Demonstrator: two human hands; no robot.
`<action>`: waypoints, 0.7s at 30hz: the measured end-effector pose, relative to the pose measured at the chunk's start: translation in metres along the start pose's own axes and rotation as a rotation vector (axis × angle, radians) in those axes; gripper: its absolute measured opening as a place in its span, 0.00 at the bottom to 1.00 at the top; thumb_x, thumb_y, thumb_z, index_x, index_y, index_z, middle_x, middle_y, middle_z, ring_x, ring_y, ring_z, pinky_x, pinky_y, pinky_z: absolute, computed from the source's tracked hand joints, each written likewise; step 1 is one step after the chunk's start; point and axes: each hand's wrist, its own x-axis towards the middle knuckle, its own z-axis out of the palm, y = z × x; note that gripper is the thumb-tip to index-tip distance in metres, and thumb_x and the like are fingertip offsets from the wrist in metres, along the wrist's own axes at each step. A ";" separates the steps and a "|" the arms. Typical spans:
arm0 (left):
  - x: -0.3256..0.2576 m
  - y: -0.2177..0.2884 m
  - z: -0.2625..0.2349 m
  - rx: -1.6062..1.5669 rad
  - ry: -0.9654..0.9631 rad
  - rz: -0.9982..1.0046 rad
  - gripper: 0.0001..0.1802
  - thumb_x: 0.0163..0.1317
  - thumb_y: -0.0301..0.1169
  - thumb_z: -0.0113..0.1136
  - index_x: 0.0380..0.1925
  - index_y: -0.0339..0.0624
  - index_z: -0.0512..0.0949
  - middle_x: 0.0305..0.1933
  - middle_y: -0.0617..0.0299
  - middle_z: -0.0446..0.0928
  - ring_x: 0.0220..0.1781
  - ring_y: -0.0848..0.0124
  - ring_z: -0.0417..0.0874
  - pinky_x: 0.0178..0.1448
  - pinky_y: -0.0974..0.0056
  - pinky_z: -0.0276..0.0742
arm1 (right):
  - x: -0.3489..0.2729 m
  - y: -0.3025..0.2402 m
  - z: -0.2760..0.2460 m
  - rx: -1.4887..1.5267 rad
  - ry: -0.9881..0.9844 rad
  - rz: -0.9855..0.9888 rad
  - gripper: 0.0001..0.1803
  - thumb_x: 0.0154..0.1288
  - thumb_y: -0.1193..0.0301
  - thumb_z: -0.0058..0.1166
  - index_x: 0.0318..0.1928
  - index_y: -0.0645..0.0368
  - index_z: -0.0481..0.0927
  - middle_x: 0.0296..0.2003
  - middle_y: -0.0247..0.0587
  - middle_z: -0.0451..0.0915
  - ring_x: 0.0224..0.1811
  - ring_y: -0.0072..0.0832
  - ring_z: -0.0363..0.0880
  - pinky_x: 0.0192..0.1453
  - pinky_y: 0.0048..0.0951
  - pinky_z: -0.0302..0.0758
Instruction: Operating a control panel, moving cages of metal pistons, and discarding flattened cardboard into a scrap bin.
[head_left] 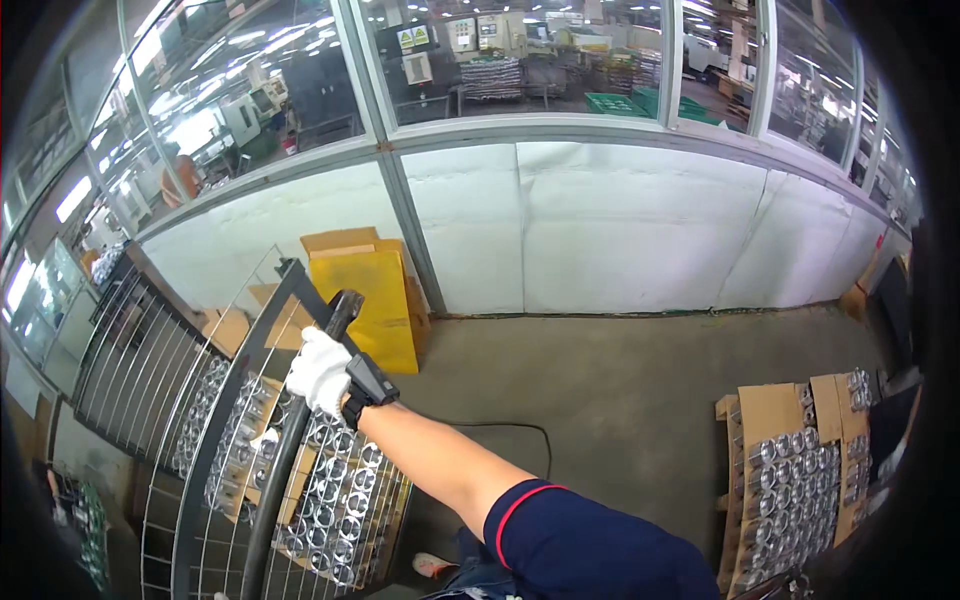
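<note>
My right hand (320, 372), in a white glove with a black wrist device, is shut on a long black handle bar (338, 312) that slants from upper right down to the lower left. Beside it stands a wire cage panel with a curved black frame (232, 400). Under the bar lie layers of shiny metal cylindrical parts (335, 490) with cardboard between them. My bare forearm reaches in from a dark blue short sleeve at the bottom. My left hand is not in view.
A second stack of metal parts on cardboard (800, 470) stands at the right. Yellow and brown cardboard sheets (365, 300) lean on the white partition wall with windows above. A black cable (500, 430) lies on the grey concrete floor. Another wire panel (140, 370) stands at left.
</note>
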 end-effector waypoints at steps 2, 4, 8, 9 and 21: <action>-0.025 0.002 -0.006 0.242 0.471 0.129 0.28 0.66 0.54 0.64 0.11 0.55 0.73 0.09 0.74 0.67 0.10 0.77 0.63 0.15 0.68 0.59 | -0.014 0.009 -0.022 -0.117 -0.196 -0.010 0.17 0.57 0.60 0.51 0.12 0.38 0.70 0.14 0.27 0.76 0.24 0.27 0.77 0.42 0.32 0.67; -0.043 0.039 -0.105 0.134 0.063 0.062 0.24 0.70 0.49 0.60 0.16 0.51 0.77 0.13 0.67 0.73 0.14 0.72 0.73 0.20 0.65 0.68 | -0.031 0.023 -0.050 -0.200 -0.239 -0.098 0.18 0.59 0.61 0.50 0.12 0.41 0.68 0.13 0.29 0.74 0.24 0.28 0.78 0.42 0.32 0.68; -0.096 0.010 -0.122 -0.182 -0.064 0.330 0.25 0.63 0.27 0.60 0.62 0.45 0.72 0.29 0.53 0.81 0.25 0.52 0.81 0.30 0.50 0.76 | -0.049 0.029 -0.135 -0.207 -0.414 -0.132 0.09 0.60 0.63 0.52 0.26 0.36 0.84 0.24 0.29 0.85 0.34 0.28 0.85 0.57 0.34 0.67; -0.095 0.014 -0.110 -0.431 -0.296 0.206 0.23 0.63 0.25 0.56 0.60 0.46 0.73 0.26 0.56 0.79 0.23 0.56 0.80 0.27 0.51 0.75 | -0.069 0.051 -0.150 -0.242 -0.431 -0.050 0.10 0.61 0.63 0.52 0.26 0.36 0.85 0.27 0.29 0.86 0.36 0.27 0.85 0.59 0.33 0.65; -0.163 -0.036 -0.266 -0.810 -0.271 0.640 0.38 0.49 0.47 0.71 0.53 0.28 0.74 0.26 0.48 0.78 0.31 0.50 0.81 0.40 0.51 0.79 | -0.166 -0.174 -0.342 0.164 -0.320 -0.175 0.23 0.41 0.65 0.63 0.44 0.42 0.83 0.40 0.27 0.82 0.53 0.29 0.74 0.68 0.46 0.60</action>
